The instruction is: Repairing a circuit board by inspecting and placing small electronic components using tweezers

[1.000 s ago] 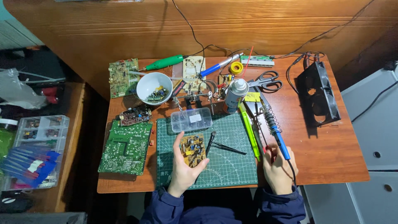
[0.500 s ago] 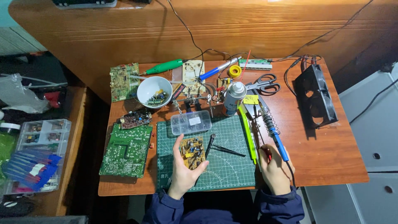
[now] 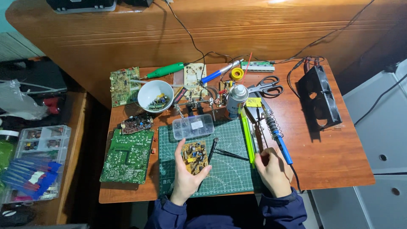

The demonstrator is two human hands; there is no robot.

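Note:
My left hand holds a small yellowish circuit board by its edges, just above the green cutting mat. My right hand rests at the mat's right edge with its fingers curled. Its fingertips are beside a lime-green tool and the blue-handled soldering iron. Whether they pinch one of the thin metal tools there is unclear. Black tweezers lie on the mat between my hands.
A clear compartment box, a white bowl of parts, a large green circuit board, a spray can, scissors and a black fan crowd the wooden table. A plastic organiser sits on a side surface to the left.
The view has shifted slightly. Both hands stay in about the same places, the left still holding the small board.

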